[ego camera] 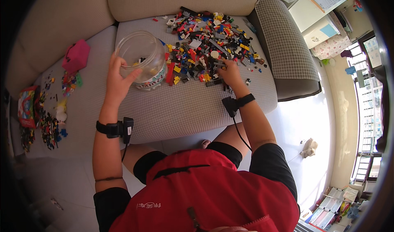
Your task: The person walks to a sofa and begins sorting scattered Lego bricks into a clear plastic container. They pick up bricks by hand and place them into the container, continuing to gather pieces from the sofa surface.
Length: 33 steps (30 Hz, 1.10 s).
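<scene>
My left hand (121,75) grips a clear plastic jar (155,51) by its open rim, with the thumb over the edge. The jar tilts towards me on the sofa seat. A few small pieces, some yellow and black, show through its wall, and a printed label (152,79) wraps its lower part. To the right spreads a big heap of mixed toy building bricks (197,44). My right hand (230,73) reaches into the heap's near right side. Its fingertips touch grey bricks (219,63); whether they pinch one is hard to see.
A pink box (76,55) sits on the left seat. Nearer the left edge are a red printed bag (28,107) and smaller brick piles (49,128). The padded armrest (286,41) bounds the heap on the right. Cables hang from both wrist-worn devices (229,105).
</scene>
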Available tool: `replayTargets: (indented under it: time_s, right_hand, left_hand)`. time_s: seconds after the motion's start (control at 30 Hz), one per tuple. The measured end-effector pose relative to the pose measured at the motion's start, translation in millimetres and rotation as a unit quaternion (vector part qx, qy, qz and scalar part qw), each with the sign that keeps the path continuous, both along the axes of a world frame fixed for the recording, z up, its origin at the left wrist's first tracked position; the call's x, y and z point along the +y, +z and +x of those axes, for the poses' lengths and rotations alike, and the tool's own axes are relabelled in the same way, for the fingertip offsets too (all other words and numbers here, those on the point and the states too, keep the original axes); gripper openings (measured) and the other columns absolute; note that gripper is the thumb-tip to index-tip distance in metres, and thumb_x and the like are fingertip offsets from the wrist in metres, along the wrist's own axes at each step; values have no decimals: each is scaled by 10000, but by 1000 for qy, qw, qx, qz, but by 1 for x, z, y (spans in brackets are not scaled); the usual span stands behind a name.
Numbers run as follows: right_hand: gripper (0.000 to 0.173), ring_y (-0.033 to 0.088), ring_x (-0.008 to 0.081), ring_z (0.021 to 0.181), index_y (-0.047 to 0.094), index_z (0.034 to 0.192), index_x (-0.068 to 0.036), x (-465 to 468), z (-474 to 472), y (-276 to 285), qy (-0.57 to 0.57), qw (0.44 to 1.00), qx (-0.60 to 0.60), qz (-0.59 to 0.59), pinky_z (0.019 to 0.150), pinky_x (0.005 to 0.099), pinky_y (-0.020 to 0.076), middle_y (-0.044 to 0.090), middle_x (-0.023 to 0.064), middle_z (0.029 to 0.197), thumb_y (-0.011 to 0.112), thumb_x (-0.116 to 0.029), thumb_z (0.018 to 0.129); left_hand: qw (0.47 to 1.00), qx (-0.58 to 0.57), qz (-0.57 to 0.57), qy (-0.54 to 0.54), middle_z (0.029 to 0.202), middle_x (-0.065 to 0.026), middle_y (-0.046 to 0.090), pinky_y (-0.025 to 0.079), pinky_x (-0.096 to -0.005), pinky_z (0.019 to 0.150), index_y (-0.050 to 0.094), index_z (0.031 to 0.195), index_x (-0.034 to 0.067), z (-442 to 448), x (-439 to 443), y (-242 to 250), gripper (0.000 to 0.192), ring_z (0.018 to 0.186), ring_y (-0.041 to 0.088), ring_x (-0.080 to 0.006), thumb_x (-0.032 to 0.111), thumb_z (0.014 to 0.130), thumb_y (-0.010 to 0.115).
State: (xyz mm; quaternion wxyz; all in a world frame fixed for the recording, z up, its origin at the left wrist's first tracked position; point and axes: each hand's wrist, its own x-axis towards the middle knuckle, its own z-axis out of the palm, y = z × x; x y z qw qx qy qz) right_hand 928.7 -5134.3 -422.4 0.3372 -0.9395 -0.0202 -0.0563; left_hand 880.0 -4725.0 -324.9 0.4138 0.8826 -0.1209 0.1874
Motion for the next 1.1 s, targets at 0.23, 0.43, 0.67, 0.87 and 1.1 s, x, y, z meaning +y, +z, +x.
replayTargets:
  time_s: [0.23,0.43,0.67,0.87,1.1]
  right_hand:
    - [352,675,161,765,649,1136,11,-48,2,11,-97,979,45,175,665,328,517,698,96,807,718,-82,804]
    - [347,669,239,924,646,1137,-5,-75,9,12,-52,997,-29,-56,767,363,537,682,147,1033,720,-63,803]
    - [347,565,343,1077,663,1124,-82,24,52,12,134,982,-106,-77,932,443,463,639,141,1128,708,-27,784]
    - [213,644,333,925,696,1012,-56,35,48,23,117,992,19,-36,827,427,526,664,175,1028,652,-59,803]
    - [181,639,330,957,673,993,-22,13,46,26,87,994,35,-55,824,407,524,645,173,1047,578,-38,839]
  left_hand:
    - [1000,8,-4,3,1092,-87,479,433,-368,923,394,859,96,0,-1,0,443,1044,498,-259,272,779,792]
    - [1000,-9,-12,-4,951,-53,414,416,-333,861,396,852,74,-2,-5,4,445,911,453,-216,259,773,793]
    - [999,-17,-35,-20,944,-58,415,409,-324,871,386,847,71,1,-3,4,440,914,454,-218,216,766,794]
    - [999,-10,-41,-8,967,-67,442,420,-348,878,391,846,73,1,-1,2,444,919,469,-228,235,771,797]
    - [999,-15,-32,-11,946,-62,438,429,-349,842,391,839,75,3,-1,2,460,888,468,-226,265,766,803]
